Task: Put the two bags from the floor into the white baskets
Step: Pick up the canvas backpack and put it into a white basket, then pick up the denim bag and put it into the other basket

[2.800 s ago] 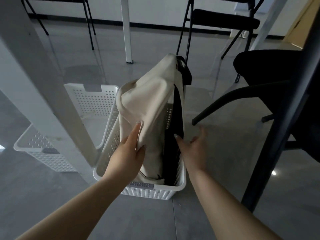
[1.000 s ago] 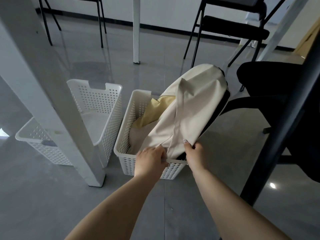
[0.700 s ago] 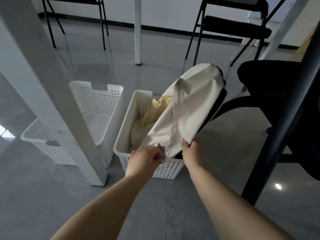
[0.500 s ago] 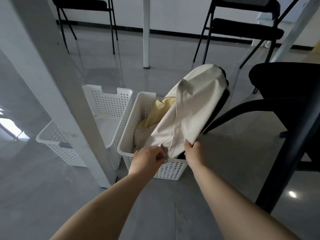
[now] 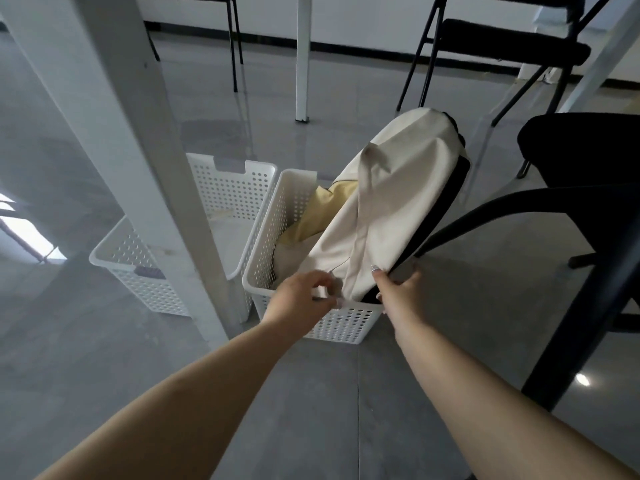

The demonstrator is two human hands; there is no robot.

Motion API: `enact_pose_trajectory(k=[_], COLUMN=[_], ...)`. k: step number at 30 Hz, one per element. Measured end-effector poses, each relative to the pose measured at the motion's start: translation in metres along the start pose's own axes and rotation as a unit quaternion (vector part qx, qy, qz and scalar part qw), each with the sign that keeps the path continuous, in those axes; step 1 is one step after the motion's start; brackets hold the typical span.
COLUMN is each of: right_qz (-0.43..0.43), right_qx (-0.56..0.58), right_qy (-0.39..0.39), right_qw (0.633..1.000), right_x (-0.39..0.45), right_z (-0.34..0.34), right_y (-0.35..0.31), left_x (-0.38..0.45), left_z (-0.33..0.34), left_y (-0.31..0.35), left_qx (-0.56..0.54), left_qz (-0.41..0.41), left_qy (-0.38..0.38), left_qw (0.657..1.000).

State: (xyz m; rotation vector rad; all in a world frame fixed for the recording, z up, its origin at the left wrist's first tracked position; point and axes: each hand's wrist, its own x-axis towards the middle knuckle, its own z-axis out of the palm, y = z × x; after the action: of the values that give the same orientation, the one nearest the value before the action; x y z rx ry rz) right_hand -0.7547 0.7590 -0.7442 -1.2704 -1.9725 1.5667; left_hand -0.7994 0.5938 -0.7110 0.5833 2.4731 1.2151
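Observation:
A cream canvas bag (image 5: 398,206) with a black side and yellow lining leans out of the right white basket (image 5: 273,233), its top tilted far right. My left hand (image 5: 301,299) pinches the bag's lower edge at the basket's near rim. My right hand (image 5: 398,292) grips the bag's lower right edge by the black side. A second white basket (image 5: 221,192) stands to the left, partly hidden by a white table leg; something pale lies inside it, unclear what. I see no other bag on the floor.
A thick white table leg (image 5: 145,140) slants across the left basket. A black office chair (image 5: 581,168) and a dark pole (image 5: 588,306) crowd the right. Folding chairs (image 5: 502,46) and another white leg (image 5: 302,57) stand farther back on the grey tiled floor.
The bag has gone from upright in the basket to tilted right with its yellow lining showing. Both hands dropped to its lower edge and stay there; the view shifted slightly.

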Motion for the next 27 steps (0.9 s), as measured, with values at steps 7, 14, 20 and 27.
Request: enact_pose_trajectory(k=[7,14,20,27], right_qz=[0.071,0.11,0.088,0.035], right_qx=[-0.085,-0.182,-0.26,-0.281], right_qy=[-0.11,-0.264,-0.342,-0.437], right_qw=[0.988,0.941,0.899,0.854], right_x=[-0.108,-0.25,-0.341,-0.445], right_z=[-0.036,-0.06,-0.046,-0.005], right_y=[-0.063,-0.191,-0.267,-0.29], left_x=[-0.054,-0.148,-0.214,-0.326], left_z=[-0.067,-0.19,-0.295,-0.372], left_y=[0.039,0.101,0.127,0.105], left_qx=[-0.042,-0.101,-0.108,-0.139], left_qz=[-0.131,-0.24,-0.28,-0.334], left_qy=[-0.058,-0.093,-0.071,0.013], left_qw=[0.989,0.961,0.951,0.932])
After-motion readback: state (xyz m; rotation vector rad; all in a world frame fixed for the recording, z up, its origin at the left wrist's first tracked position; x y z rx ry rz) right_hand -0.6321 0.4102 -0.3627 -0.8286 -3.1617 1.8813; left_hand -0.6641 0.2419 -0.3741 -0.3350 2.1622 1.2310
